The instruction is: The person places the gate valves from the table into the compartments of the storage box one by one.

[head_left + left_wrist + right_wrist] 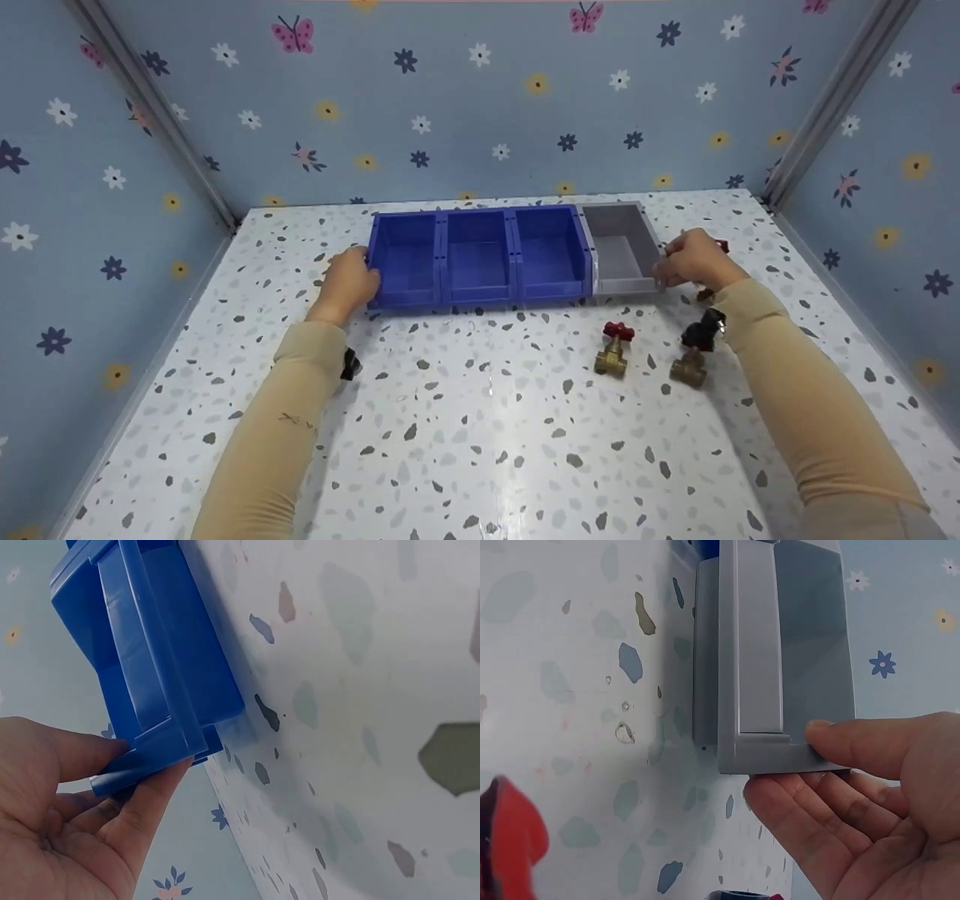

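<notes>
Three blue bins [478,292] and one grey bin [634,285] stand side by side in a row near the back wall. My left hand [346,283] holds the outer side wall of the leftmost blue bin; in the left wrist view the thumb lies inside its rim [150,757] and the fingers are outside. At the other end, my right hand [694,259] pinches the grey bin's side wall, thumb inside and fingers beneath the edge in the right wrist view. The insides of the bins that show hold nothing.
A brass valve with a red handwheel [613,356] lies in front of the grey bin. Another brass valve [688,369] lies to its right, near my right forearm. Red parts show partly hidden behind my right hand. Patterned walls [480,112] enclose the speckled table [450,450].
</notes>
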Demonstrator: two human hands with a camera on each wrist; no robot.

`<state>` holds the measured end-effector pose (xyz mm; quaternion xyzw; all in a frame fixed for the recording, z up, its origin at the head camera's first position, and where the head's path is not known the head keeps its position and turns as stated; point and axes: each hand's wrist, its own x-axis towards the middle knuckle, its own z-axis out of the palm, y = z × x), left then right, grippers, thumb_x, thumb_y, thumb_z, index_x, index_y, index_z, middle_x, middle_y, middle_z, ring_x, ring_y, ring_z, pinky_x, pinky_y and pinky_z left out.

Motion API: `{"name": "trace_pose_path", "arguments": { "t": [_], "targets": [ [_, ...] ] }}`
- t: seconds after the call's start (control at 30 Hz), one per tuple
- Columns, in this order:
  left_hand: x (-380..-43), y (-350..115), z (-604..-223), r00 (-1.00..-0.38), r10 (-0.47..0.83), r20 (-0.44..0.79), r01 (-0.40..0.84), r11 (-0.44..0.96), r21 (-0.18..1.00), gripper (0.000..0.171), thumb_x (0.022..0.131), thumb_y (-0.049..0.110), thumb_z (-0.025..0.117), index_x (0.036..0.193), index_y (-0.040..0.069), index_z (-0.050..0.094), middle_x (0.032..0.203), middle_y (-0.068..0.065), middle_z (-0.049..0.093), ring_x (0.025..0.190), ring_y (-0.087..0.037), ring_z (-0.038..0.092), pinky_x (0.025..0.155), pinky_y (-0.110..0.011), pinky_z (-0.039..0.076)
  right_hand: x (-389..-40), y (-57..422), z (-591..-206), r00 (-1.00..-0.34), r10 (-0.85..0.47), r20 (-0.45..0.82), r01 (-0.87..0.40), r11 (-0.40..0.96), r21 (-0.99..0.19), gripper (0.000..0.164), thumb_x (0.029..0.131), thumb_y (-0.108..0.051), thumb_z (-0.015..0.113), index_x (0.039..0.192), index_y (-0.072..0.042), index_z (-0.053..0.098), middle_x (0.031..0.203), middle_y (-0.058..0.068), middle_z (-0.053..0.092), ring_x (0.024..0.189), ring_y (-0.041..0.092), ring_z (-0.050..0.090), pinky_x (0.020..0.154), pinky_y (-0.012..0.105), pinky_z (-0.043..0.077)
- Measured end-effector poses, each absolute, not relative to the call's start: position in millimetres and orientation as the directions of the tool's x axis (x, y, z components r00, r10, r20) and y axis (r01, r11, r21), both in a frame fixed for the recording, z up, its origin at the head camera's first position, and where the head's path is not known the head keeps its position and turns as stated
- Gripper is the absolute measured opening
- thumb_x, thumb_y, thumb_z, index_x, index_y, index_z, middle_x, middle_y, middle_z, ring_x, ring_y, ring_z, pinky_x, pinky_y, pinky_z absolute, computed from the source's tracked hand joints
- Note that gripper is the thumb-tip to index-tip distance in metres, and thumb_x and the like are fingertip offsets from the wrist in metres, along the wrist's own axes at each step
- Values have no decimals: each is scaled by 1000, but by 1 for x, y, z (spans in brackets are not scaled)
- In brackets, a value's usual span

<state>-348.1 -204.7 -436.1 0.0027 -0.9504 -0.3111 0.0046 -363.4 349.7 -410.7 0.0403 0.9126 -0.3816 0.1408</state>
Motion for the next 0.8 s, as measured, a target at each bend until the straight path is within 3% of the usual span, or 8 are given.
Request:
{"name": "trace_pose_path", "arguments": {
  "t": [0.17, 0.27, 0.5, 0.8],
  "targets": [
    [-347, -203, -437, -1000, 9, 28, 24, 798, 603, 55, 106, 7, 50, 152, -21, 44, 152, -41, 54, 146, -53, 52, 124, -63, 41, -360, 354, -411, -954, -44, -298, 187, 691, -699, 17, 95, -7, 78, 97, 5, 66, 93, 7, 74, 75, 13, 72, 77, 34, 67],
    [-346, -202, -438, -999, 21, 42, 43, 791, 611, 53, 106, 6, 50, 150, -21, 47, 149, -41, 57, 144, -52, 55, 123, -62, 43, -359, 356, -411, -954, -29, -300, 199, 687, -699, 19, 94, -6, 78, 100, 4, 63, 92, 7, 73, 74, 12, 73, 75, 33, 67],
    [-344, -200, -439, -998, 44, 51, 66, 778, 625, 50, 106, 6, 51, 149, -20, 49, 145, -39, 61, 140, -49, 60, 120, -60, 47, -355, 360, -411, -947, -14, -322, 222, 698, -681, 25, 95, -7, 77, 112, 10, 68, 93, 8, 76, 76, 13, 75, 78, 35, 68],
    [-342, -200, -439, -997, 55, 48, 73, 777, 625, 48, 106, 4, 52, 148, -20, 51, 143, -39, 62, 137, -50, 62, 120, -60, 47, -349, 363, -409, -949, -27, -314, 191, 743, -642, 19, 94, -14, 79, 102, 2, 72, 78, -1, 76, 73, 14, 72, 71, 43, 62]
  ]
}}
